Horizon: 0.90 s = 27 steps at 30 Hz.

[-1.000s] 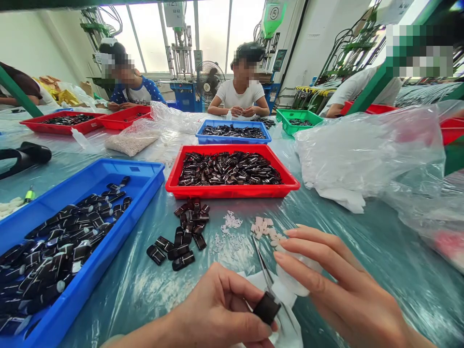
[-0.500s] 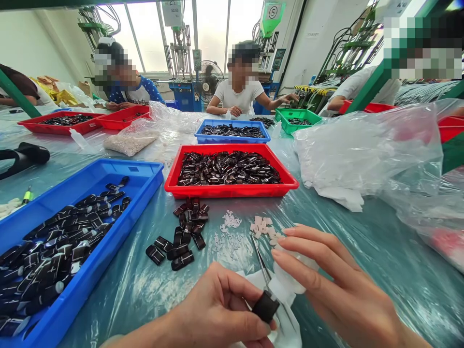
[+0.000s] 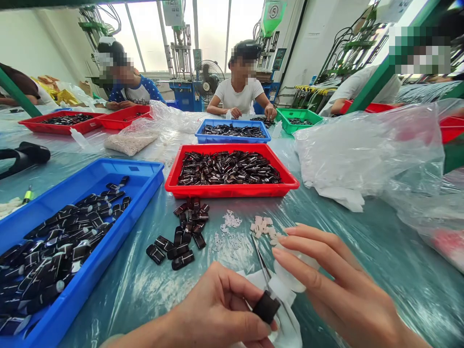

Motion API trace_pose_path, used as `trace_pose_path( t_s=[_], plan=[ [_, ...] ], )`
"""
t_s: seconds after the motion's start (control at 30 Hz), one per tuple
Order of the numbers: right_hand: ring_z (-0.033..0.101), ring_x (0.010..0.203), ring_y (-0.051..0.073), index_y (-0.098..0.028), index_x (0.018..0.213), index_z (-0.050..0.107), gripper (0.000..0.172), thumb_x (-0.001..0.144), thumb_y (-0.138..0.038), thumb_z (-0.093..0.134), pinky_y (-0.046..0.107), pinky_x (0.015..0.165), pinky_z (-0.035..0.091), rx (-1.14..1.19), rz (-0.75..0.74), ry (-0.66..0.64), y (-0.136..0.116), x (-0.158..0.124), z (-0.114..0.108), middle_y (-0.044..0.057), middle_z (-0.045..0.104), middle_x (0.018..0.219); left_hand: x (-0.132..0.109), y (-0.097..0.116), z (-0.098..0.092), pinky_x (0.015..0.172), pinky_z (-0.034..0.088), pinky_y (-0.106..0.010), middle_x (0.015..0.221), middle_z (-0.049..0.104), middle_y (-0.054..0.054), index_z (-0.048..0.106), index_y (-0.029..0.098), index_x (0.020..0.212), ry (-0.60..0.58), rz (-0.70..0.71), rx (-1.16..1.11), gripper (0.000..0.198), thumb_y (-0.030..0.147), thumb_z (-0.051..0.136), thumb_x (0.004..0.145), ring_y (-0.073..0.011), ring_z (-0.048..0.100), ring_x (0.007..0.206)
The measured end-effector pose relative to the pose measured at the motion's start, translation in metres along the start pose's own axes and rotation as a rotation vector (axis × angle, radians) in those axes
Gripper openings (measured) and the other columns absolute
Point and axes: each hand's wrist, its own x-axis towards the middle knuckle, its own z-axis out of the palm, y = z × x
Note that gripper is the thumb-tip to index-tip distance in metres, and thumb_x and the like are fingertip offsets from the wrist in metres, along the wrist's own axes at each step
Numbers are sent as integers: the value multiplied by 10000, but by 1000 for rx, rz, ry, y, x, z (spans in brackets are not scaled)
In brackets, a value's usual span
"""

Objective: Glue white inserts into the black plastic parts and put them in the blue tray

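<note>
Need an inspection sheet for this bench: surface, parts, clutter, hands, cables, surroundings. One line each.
Surface: green table under wrinkled, glossy clear film.
Job's things: black part, held; slim metal tool, partly hidden behind it; pale pieces; loose black parts; similar parts in red tray and left blue tray.
Clutter: white scraps; white sheet under tool; plastic bag at right.
Hands: left hand grips black part; right hand open, fingertips near pale pieces, contact unclear.
Cables: dark lines on back-right machinery.
Surroundings: co-worker in white shirt across table; fan behind.
</note>
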Motion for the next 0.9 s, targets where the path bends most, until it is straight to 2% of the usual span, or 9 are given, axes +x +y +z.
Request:
trace_pose_path(
  t_s=[0.4,0.53,0.8,0.9],
  plan=[
    [463,1134,231,-155,1048,593,256,931,-120,368,377,925,444,45,26,-26,-1,-1,-1,107,567,1061,0,0,0,528,483,-141,565,671,-41,725,89,728,-5,6,2,136,112,661,611,-107,642,539],
    [487,1115,228,-160,1024,601,247,930,-135,375,359,906,462,52,30,3,-2,0,-2,100,588,1035,0,1,0,528,484,-144,569,674,-47,725,85,731,-1,9,-2,143,109,658,607,-113,647,543],
    [488,1114,231,-180,1053,599,300,884,-39,396,384,871,491,34,65,12,-4,1,1,92,605,1025,-1,0,0,506,466,-137,558,665,-39,726,91,720,2,-4,12,136,120,667,602,-105,633,524],
    [471,1128,230,-167,1062,597,293,881,-39,405,382,887,482,36,24,-8,-1,0,1,100,590,1046,-1,0,1,517,469,-141,564,665,-38,726,89,730,-1,-5,15,142,118,665,605,-99,627,521]
  ],
)
